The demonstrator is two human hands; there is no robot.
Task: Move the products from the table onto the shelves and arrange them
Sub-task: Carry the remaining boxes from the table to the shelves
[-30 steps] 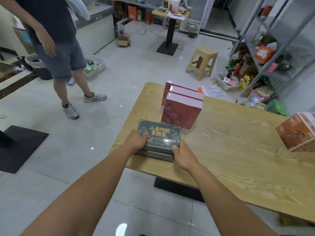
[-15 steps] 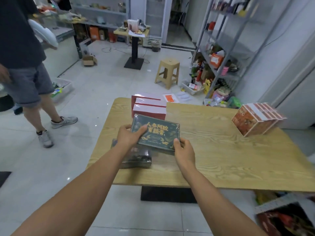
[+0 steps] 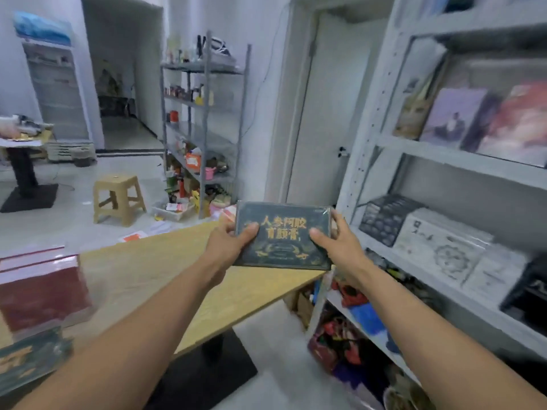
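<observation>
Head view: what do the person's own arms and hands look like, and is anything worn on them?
Left arm and right arm are bare down to the frame's lower edge, no sleeve showing. The left hand and right hand are ungloved, with no watch or band at either wrist. No ring is apparent, though the picture is soft.

- left hand (image 3: 228,247) and right hand (image 3: 340,244) were bare
- both forearms were bare all the way to the near frame edge
- thumbnails were short
</observation>
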